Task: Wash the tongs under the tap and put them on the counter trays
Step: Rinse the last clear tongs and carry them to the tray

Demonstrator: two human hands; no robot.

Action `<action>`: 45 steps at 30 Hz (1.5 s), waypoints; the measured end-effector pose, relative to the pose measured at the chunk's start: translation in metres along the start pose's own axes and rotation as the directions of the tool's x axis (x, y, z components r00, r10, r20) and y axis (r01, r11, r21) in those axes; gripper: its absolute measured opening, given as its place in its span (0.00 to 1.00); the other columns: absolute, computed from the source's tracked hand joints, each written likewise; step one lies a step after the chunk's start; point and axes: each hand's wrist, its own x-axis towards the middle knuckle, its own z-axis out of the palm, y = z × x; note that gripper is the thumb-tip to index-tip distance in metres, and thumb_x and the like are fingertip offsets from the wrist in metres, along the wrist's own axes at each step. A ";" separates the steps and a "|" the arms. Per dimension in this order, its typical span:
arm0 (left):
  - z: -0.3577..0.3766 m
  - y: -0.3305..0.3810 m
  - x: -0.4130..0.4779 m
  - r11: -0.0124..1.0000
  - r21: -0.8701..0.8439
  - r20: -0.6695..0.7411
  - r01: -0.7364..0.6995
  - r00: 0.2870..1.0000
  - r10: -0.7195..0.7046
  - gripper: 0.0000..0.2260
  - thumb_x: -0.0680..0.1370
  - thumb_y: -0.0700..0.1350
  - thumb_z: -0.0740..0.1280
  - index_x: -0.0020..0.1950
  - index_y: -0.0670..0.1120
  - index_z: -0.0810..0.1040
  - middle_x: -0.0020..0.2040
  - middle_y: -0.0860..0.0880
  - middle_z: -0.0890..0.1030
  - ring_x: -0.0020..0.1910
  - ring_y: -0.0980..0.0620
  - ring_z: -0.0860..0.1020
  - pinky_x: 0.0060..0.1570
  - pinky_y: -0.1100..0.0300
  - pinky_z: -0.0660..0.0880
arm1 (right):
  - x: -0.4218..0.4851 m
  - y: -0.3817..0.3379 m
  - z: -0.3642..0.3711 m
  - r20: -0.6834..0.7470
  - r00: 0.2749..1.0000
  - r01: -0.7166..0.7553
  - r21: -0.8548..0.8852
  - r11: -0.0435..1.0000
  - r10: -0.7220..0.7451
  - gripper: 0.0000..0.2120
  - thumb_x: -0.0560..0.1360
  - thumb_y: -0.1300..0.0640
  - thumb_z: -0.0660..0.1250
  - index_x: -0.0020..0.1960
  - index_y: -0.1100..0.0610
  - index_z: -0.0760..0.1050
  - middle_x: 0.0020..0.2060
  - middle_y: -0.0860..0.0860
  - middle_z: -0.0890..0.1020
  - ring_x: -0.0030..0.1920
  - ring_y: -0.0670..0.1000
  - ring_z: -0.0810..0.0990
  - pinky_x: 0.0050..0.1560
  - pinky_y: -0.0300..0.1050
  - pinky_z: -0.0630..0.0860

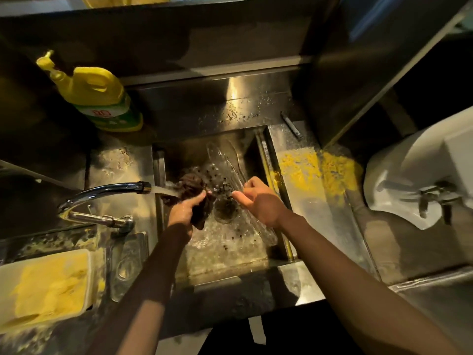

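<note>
Nearest, at the left edge, a white tub [46, 285] of yellow contents is seen on the tabletop [320, 226]. Just beside it is what appears to be a shallow metal tray [142, 243].

Beyond, over the sink [194, 149], a dark scouring pad [194, 190] is gripped in the left hand [183, 211], the fingers clenched round it. The pad is held directly in the stream from the tap [110, 190].

The right hand [261, 201] is held to the right of the drain [225, 204]. Its fingers are curled, apparently grasping the clear tongs [222, 160], though the grip is made hard to confirm by the transparent plastic. The tongs are laid on a diagonal: the long axis runs from the far left of the basin, under the right hand, to the near right corner. The stream and pad thus lie to the left of the tongs, and the left hand is the nearer to the tap. A leftward shift of the tongs is judged to be needed.

Farther off, yellow crumbs [317, 170] are scattered on the right, and a yellow detergent bottle [102, 98] is stood at the back left.
</note>
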 end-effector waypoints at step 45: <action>0.401 -0.048 -0.317 0.740 0.176 0.848 -0.649 0.482 0.221 0.16 0.66 0.36 0.79 0.49 0.50 0.82 0.45 0.50 0.86 0.45 0.53 0.85 0.43 0.57 0.80 | -0.339 0.051 -0.339 -0.944 0.321 -0.014 0.080 0.997 0.080 0.18 0.82 0.45 0.60 0.42 0.55 0.78 0.42 0.48 0.77 0.43 0.47 0.77 0.47 0.52 0.75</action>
